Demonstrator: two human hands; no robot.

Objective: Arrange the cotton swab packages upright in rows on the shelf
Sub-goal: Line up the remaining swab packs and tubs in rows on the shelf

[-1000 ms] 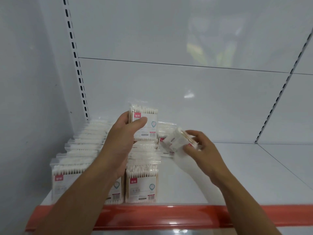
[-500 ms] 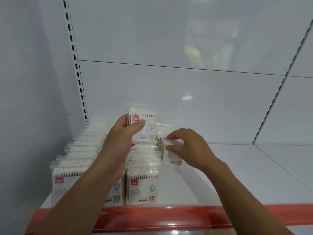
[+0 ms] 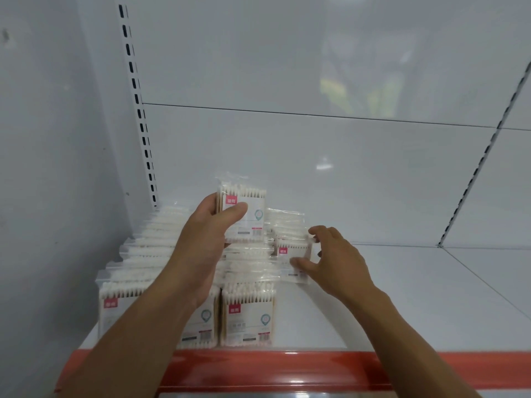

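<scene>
My left hand (image 3: 201,248) grips one cotton swab package (image 3: 254,216) upright, raised above the middle row. My right hand (image 3: 336,262) is on a second package (image 3: 290,251) standing upright at the front of a short third row, thumb on its front face and fingertips at its top corner. Several more packages stand upright in rows at the shelf's left end: the left row (image 3: 143,254) runs back to the wall, and the middle row's front package (image 3: 247,317) is near the shelf edge. Each package is clear plastic with a red label patch.
The white shelf board (image 3: 402,297) stretches bare to the right of the packages. A red price strip (image 3: 287,366) lines its front edge. A white side wall (image 3: 43,196) closes the left, and slotted uprights (image 3: 138,110) run up the back panel.
My right hand has brought its package in from the right and stood it upright in the third row, then drawn back a little. My left hand with its package has barely moved.
</scene>
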